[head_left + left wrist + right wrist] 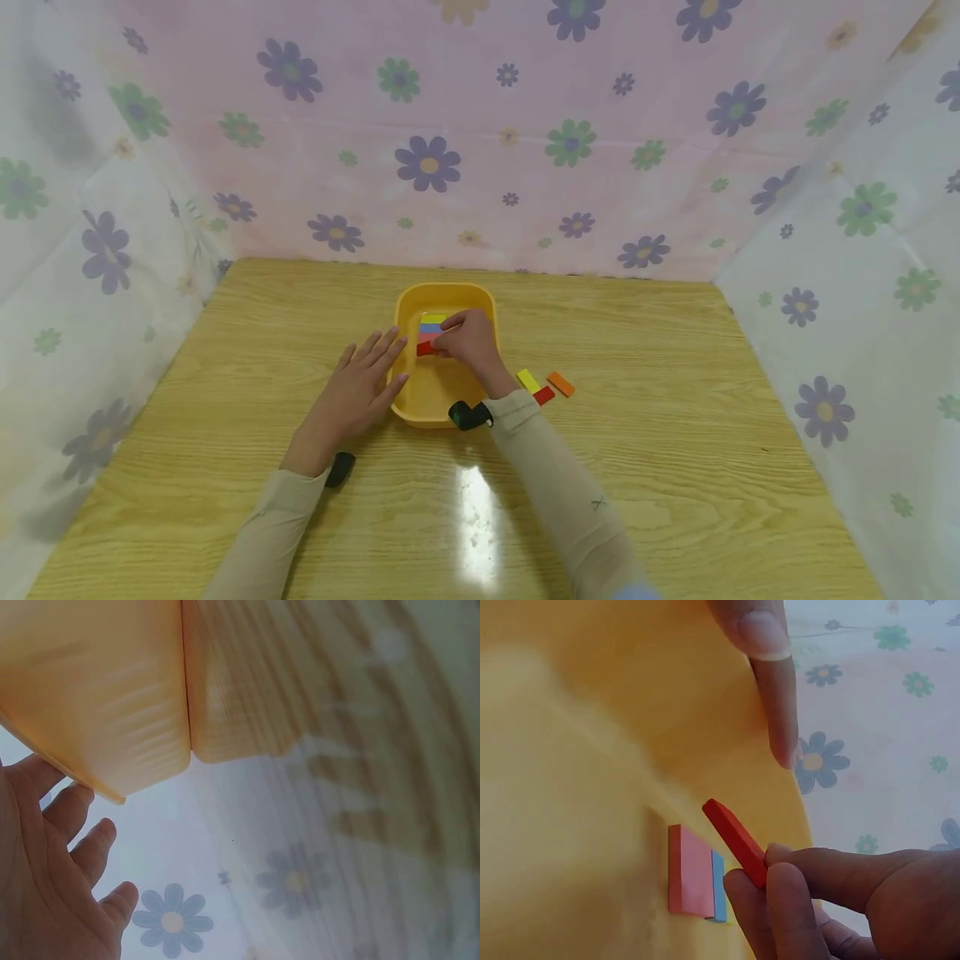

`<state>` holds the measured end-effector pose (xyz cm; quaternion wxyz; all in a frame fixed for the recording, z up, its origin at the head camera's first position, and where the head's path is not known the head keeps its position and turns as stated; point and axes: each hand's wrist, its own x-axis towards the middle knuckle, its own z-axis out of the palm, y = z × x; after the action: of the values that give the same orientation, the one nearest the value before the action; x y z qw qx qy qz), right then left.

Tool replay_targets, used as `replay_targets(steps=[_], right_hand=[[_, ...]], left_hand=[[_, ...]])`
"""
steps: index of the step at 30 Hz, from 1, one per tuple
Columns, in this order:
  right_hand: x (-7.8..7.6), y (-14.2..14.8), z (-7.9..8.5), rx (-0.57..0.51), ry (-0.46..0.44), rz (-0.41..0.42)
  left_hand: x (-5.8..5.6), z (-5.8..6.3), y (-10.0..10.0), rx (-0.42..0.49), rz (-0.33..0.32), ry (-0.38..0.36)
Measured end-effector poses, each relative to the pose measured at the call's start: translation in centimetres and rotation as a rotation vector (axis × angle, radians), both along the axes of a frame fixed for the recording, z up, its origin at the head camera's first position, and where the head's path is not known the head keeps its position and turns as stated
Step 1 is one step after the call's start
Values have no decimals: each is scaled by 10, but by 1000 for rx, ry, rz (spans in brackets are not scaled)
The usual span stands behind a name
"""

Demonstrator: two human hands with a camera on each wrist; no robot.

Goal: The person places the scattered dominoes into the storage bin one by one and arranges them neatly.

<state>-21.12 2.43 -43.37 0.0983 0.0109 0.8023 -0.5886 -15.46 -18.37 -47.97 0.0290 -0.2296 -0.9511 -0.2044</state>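
Observation:
My right hand (471,340) reaches inside a yellow plastic bin (442,408) and pinches a red block (425,348) by one end between thumb and fingertips. In the right wrist view the red block (736,841) tilts above a pink block (694,870) and a blue block (718,885) lying side by side on the bin's floor. Beyond them in the head view lies a yellow block (433,318). My left hand (352,398), fingers spread and straight, rests at the bin's left rim. In the left wrist view its fingertips (75,802) touch the rim from outside.
Right of the bin, on the wooden table (652,433), lie a yellow block (528,381), an orange block (561,383) and a red block (544,395) partly behind the right sleeve. Flower-patterned curtains (510,108) close off the back and both sides.

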Motion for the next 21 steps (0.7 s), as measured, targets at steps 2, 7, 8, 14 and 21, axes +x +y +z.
replay_targets(steps=[2,7,8,14,21], right_hand=[[-2,0,-1,28,-11,2],[-7,-1,-5,191,-19,-2],[-9,-1,-6,231,-15,2],[-16,0,-13,405,-10,48],[-23,-2,-17,532,-24,104]], left_hand=[[0,0,0,-4,1,1],[0,1,0,-5,-3,2],[0,1,0,-5,-4,1],[0,1,0,-5,2,-7],[0,-2,0,-2,-3,5]])
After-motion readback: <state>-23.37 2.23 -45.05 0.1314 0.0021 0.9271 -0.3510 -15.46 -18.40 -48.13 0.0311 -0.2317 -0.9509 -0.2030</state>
